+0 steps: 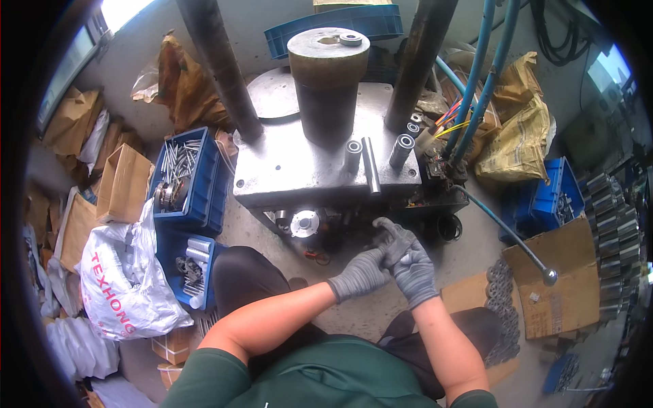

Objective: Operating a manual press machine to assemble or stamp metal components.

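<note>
My left hand (362, 273) and my right hand (413, 272), both in grey knit gloves, meet in front of the metal press table (313, 185). Their fingers are bent and pressed together; whatever lies between them is too small or hidden to make out. On the table above them, a bright steel shaft (371, 166) lies between two upright pieces with bearings on top, a short one (352, 158) and a slightly larger one (402, 151). Farther back stands a thick steel cylinder (326, 102), bearing a small bearing ring (350, 39).
Dark posts (221, 68) flank the cylinder. Left are a blue bin of metal rods (182, 160), a lower blue bin (204, 248) and a white sack (129, 279). A ball-ended lever (549, 275) juts out at right, above cardboard (564, 285) and stacked rings (502, 306).
</note>
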Tool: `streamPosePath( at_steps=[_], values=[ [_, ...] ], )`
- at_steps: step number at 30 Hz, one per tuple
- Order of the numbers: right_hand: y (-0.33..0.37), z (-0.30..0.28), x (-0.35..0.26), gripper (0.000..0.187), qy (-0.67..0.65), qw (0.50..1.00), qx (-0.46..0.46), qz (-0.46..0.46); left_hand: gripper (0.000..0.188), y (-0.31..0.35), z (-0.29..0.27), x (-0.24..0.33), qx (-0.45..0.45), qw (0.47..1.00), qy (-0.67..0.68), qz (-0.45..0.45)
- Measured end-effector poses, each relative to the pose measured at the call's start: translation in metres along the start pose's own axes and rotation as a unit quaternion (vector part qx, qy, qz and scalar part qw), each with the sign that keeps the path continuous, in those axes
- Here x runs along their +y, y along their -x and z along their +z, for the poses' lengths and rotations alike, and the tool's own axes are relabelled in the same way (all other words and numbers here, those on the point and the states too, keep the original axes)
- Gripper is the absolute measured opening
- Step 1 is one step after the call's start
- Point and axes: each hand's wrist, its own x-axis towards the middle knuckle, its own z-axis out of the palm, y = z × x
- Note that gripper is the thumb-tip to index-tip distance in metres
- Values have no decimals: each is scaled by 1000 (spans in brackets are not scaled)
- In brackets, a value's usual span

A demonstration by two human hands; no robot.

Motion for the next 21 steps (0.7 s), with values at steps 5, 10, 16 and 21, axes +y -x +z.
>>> streamPosePath(
  at_steps=[5, 10, 16, 21],
  values=[
    [0, -2, 8, 39, 155, 987, -8, -43, 22, 6, 17, -2, 11, 986, 67, 154],
    [-2, 11, 2, 32, 0, 996, -86, 5, 21, 15, -2, 13, 58, 979, 152, 121],
    [-9, -18, 21, 31, 396, 917, 29, -23, 22, 18, -8, 23, 61, 955, -74, 280],
    [-9, 24, 25, 41, 109, 989, -21, 101, 26, 21, -20, 33, 23, 995, -86, 49]
  ],
)
